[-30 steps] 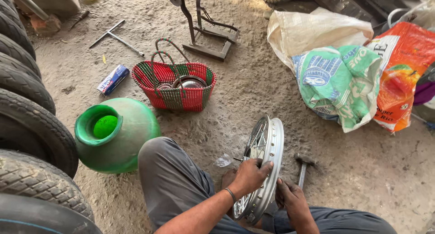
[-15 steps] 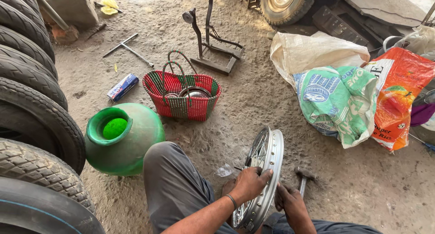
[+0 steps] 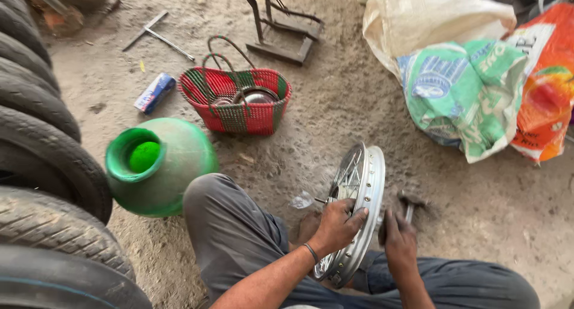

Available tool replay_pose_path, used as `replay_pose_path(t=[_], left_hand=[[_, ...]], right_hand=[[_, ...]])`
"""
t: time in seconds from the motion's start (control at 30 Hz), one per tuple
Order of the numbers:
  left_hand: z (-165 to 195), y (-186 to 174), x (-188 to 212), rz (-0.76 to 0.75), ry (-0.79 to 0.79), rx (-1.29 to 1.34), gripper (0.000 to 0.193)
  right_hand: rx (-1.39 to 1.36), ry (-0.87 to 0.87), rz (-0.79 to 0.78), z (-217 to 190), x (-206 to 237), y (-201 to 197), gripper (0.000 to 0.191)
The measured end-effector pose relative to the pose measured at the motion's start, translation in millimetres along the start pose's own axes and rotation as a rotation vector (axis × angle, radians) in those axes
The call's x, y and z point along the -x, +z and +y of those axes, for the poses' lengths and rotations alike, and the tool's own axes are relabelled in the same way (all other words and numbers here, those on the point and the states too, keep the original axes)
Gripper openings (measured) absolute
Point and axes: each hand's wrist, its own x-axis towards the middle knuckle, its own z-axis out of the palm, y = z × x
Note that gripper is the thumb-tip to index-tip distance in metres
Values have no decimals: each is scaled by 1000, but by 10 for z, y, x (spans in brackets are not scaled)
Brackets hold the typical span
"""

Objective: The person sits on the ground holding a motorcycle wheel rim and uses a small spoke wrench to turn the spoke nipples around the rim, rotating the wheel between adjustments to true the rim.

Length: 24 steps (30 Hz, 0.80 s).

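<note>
Along the left edge, worn tyres [image 3: 42, 165] stand in a row on the dirt floor [image 3: 335, 111]. Just beside them sits a green pot [image 3: 170, 165] with a bright green ball in its mouth, touching the person's bent knee [image 3: 221, 225]. Beyond the pot lie a small blue box [image 3: 154, 92] and a cross wrench [image 3: 156, 35], and near them stands a red-and-green woven basket [image 3: 239, 105] holding metal bowls. Behind the basket is a dark metal stand [image 3: 281, 28]. Near the middle, a spoked wheel rim [image 3: 359, 189] stands upright on its edge between the person's legs. The left hand [image 3: 338, 225] grips the rim's near edge, fingers curled over the metal, a dark band on the wrist. The right hand [image 3: 399, 240] is on the rim's far side, closed, though what it holds I cannot tell. Just past it a hammer [image 3: 409, 202] lies on the floor, close to the rim. Farther right, sacks [image 3: 472, 87] in white, green and orange are heaped together, well apart from the wheel.
</note>
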Motion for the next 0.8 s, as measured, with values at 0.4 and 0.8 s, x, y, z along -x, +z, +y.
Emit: replay_pose_path(t=[0.4,0.8], left_hand=[[67,61,-80,-48,-91,10,31],[111,33,-87,-105,-268,-248,51]], right_hand=[[-431,118,-220,539,257,-90,28],[-145,190,-526,-21,-106,-371,38]])
